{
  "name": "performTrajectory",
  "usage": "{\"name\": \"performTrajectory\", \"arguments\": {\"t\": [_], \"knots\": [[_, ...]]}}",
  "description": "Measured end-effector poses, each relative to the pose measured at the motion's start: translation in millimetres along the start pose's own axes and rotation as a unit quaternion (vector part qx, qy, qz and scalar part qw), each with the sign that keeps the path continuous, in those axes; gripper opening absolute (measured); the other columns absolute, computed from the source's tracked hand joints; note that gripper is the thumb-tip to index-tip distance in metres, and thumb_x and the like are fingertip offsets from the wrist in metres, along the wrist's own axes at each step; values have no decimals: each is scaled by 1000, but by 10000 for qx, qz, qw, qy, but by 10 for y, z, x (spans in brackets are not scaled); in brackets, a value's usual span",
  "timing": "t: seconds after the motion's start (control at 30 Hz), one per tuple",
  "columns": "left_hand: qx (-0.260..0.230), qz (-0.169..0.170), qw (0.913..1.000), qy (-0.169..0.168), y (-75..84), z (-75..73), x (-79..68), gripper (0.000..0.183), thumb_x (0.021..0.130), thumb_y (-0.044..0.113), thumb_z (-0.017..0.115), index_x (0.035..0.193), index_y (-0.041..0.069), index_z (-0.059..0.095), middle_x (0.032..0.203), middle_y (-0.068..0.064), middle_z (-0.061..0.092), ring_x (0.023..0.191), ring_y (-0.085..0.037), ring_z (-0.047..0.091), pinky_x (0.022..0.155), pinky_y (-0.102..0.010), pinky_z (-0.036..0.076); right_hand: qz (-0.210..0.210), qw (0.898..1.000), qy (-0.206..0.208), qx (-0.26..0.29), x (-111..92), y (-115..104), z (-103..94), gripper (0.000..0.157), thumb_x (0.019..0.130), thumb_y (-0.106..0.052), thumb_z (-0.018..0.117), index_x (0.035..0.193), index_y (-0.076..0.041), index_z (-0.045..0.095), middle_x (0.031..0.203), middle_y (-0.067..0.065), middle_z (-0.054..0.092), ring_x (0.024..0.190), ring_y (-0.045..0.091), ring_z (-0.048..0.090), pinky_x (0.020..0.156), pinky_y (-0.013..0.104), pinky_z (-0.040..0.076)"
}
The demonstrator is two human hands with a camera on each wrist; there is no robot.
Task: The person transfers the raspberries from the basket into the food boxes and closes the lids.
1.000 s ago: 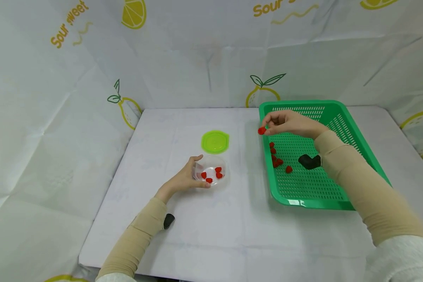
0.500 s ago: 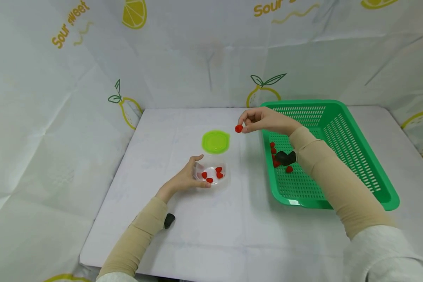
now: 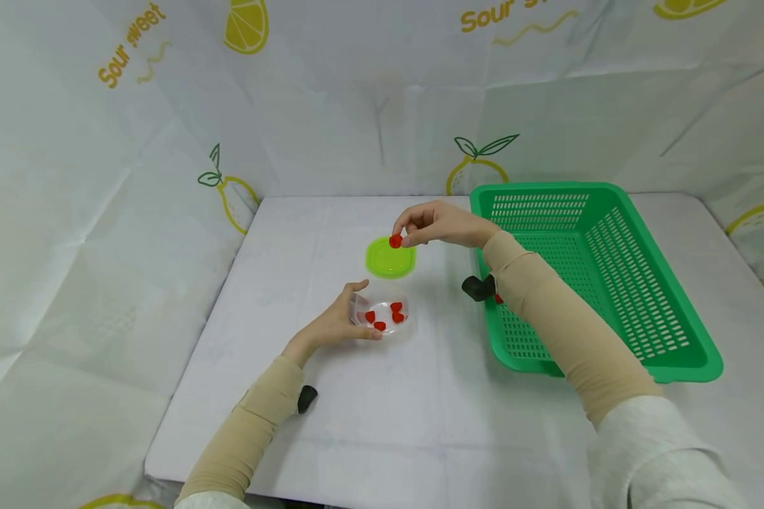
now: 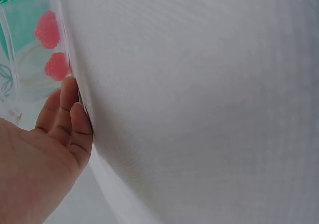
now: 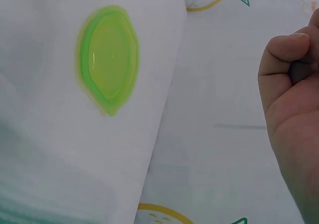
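My right hand point(image 3: 444, 223) pinches a red raspberry point(image 3: 395, 241) between thumb and fingertips, overlapping the green lid in the head view. In the right wrist view the raspberry is out of sight, and the hand point(image 5: 294, 89) shows only at the right edge. A clear plastic container point(image 3: 360, 300) stands on the table with several raspberries inside. My left hand point(image 3: 333, 322) holds it from the left, thumb at the near side and a finger at the far side. Two of its raspberries point(image 4: 48, 30) show through the wall in the left wrist view, beside that hand's curled fingers point(image 4: 65, 115).
Behind the container lies a bright green lid point(image 3: 390, 263), flat on the white-covered table point(image 3: 382, 410). A large green plastic basket point(image 3: 668, 311) stands on the right, the right forearm crossing over it. A raspberry point(image 3: 499, 299) peeks out inside its left wall. A lemon-print sheet point(image 3: 331, 106) hangs behind.
My right hand has carried the raspberry leftward from over the basket's left rim to over the green lid. The left hand and the container have stayed put.
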State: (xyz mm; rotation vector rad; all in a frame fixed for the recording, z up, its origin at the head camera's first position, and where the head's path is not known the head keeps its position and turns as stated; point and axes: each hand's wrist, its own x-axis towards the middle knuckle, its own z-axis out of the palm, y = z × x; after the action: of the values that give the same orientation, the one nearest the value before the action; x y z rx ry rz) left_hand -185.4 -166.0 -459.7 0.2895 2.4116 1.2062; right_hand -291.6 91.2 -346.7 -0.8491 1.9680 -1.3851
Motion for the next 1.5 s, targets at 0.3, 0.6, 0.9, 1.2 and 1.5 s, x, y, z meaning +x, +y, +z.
{"name": "performTrajectory", "arguments": {"t": [0.3,0.6,0.9,1.2,1.5], "knots": [[-100,-61,9998,-159,-3,4,-24,105,67,44,81,146,28,15,134,-3,41,129,-24,36,105,-48,36,112,9993,-365,-43,188,33,158,17,88,-16,62,104,-11,63,72,-1,48,72,15,46,66,25,40],[-12,102,9997,-204,-8,1,-35,104,68,45,80,147,27,14,133,-1,41,113,-22,48,95,-40,42,396,9944,-922,-339,309,136,273,17,86,-18,65,103,-13,65,67,2,46,62,13,40,60,24,36],[37,121,9994,-336,35,-38,-55,101,71,44,78,147,32,14,136,-3,39,121,-22,44,100,-42,40,668,9863,-1206,-904,340,239,357,20,85,-19,67,104,-12,67,62,-2,44,60,13,36,58,23,31],[51,167,9995,-267,-13,-30,-20,102,68,44,80,146,34,15,138,-2,37,125,-23,41,103,-44,39,720,9773,-1470,-1342,355,375,424,19,86,-19,64,104,-13,68,63,-1,45,62,14,38,61,23,32],[13,130,9996,-255,-10,-47,-25,102,68,45,80,146,35,15,140,-1,35,129,-22,38,105,-46,37,730,9703,-1633,-1627,390,405,461,16,86,-18,64,101,-17,70,65,-2,42,66,15,38,61,23,32]]}}
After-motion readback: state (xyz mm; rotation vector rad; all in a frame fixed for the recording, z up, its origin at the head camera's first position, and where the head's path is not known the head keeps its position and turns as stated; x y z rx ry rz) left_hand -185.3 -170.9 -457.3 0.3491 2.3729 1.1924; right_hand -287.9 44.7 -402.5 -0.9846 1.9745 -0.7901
